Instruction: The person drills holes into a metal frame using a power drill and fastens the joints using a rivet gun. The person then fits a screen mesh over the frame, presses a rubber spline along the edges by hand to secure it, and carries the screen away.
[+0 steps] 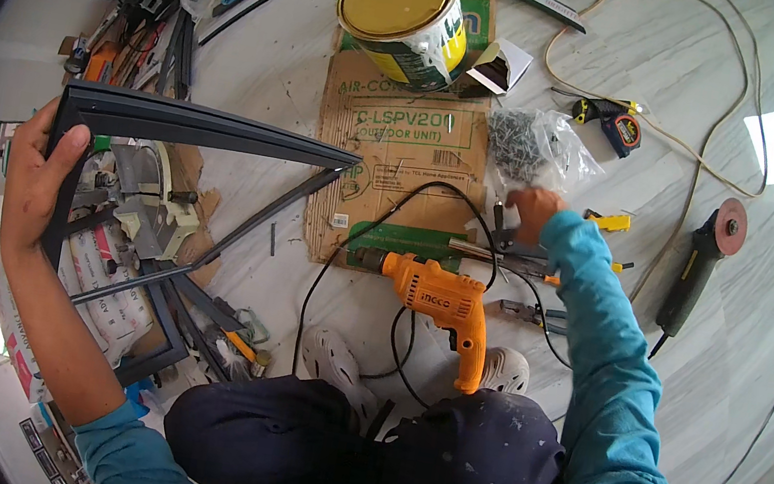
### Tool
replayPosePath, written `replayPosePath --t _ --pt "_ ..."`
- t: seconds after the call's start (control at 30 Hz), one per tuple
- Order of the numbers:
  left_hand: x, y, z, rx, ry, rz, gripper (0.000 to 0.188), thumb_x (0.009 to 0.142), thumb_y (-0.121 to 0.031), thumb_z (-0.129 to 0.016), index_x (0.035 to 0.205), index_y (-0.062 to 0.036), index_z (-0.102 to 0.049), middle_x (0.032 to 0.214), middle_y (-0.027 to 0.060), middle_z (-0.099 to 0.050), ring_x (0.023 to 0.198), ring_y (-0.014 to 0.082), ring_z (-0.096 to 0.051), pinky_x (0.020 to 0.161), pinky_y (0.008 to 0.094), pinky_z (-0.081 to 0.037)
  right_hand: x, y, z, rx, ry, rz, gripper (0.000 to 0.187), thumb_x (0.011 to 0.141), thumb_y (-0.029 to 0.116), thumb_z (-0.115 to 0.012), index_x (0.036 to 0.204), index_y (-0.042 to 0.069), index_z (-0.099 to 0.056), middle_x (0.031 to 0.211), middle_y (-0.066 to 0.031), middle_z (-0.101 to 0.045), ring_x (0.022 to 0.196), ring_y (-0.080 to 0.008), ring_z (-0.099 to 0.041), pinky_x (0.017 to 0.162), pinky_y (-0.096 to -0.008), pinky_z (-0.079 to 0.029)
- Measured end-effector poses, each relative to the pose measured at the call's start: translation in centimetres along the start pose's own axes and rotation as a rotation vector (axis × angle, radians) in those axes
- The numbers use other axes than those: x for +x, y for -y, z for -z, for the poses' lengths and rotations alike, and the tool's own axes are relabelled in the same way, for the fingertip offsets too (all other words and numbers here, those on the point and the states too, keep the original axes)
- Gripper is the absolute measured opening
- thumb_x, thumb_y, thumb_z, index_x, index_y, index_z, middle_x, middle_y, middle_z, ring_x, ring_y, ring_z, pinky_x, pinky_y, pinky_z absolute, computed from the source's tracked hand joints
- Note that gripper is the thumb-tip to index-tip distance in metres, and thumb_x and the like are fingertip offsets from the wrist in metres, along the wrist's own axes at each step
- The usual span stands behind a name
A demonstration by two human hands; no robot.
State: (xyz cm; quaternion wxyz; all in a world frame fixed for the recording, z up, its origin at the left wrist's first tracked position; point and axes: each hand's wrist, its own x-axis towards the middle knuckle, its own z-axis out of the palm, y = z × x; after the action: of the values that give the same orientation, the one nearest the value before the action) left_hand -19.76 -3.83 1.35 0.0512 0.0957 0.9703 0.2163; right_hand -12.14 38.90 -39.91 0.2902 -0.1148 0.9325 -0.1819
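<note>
— What's the biggest thing you've got, and where does it sit?

— The dark frame (193,125), one of it, a triangle of metal strips. My left hand (34,181) is clenched round its left corner, holding it up off the pale floor (748,330), its point above the flattened cardboard (394,132).

— Any room to move?

— Open floor to my right; clutter crowds the left edge.

— And smaller things?

— One paint tin (405,14), one orange drill (433,300) by my knees, one angle grinder (703,262), one tape measure (618,125), one clear bag of screws (534,144).

— Your other hand?

— My right hand (534,210) reaches down just below that bag; I can't tell whether it's pinching anything
</note>
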Motion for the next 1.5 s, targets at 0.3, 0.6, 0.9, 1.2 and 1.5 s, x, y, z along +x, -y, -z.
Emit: replayPosePath --t 0.3,0.6,0.9,1.2,1.5 --pt "-0.5 0.8 1.3 0.252 -0.049 -0.115 0.049 0.089 -0.034 -0.062 0.115 0.0061 -0.057 0.1 0.0109 -0.063 0.095 0.0189 -0.057 0.09 0.0294 -0.041 -2.2 -2.8 -2.0 -0.071 -0.026 0.163 0.045 0.063 0.01 -0.068 0.107 0.01 -0.059 0.104 -0.0159 -0.055 0.101 -0.0353 -0.054 0.088 -0.0413 -0.045" --pt "-0.5 0.9 0.6 0.08 -0.048 -0.272 0.03 0.079 -0.029 -0.065 0.09 -0.0011 -0.063 0.086 0.0204 -0.064 0.087 0.0368 -0.061 0.074 0.0442 -0.048 -10.2 9.2 7.7 -0.252 -0.146 0.044 0.049 0.074 0.008 -0.06 0.118 0.003 -0.04 0.101 -0.0231 -0.055 0.095 -0.0439 -0.056 0.082 -0.0516 -0.046" --pt "-0.4 0.5 2.9 0.158 -0.094 -0.251 0.025 0.082 -0.025 -0.061 0.097 -0.0053 -0.062 0.087 0.0168 -0.067 0.087 0.0354 -0.065 0.076 0.0465 -0.052 -23.5 30.8 20.4 0.072 -0.596 -0.125 0.065 0.065 0.021 -0.077 0.12 0.0 -0.05 0.101 -0.0213 -0.063 0.093 -0.0367 -0.061 0.078 -0.0438 -0.047" --pt "-1.3 3.2 2.0 0.109 -0.147 -0.308 0.021 0.078 -0.023 -0.065 0.082 -0.0024 -0.066 0.081 0.0162 -0.068 0.079 0.0325 -0.067 0.068 0.0443 -0.053 -30.0 29.5 21.5 0.356 -0.227 -0.164 0.051 0.077 0.017 -0.073 0.119 -0.003 -0.053 0.112 -0.0177 -0.062 0.098 -0.031 -0.061 0.078 -0.0388 -0.05" --pt "2.9 5.2 2.2 0.095 -0.047 -0.305 0.028 0.08 -0.026 -0.065 0.095 -0.0017 -0.064 0.089 0.0209 -0.065 0.09 0.0372 -0.062 0.079 0.0459 -0.048 -18.2 31.4 22.7 1.243 -0.212 0.274 0.059 0.082 0.022 -0.069 0.129 0.0 -0.039 0.105 -0.0215 -0.06 0.095 -0.0316 -0.062 0.082 -0.0464 -0.052"
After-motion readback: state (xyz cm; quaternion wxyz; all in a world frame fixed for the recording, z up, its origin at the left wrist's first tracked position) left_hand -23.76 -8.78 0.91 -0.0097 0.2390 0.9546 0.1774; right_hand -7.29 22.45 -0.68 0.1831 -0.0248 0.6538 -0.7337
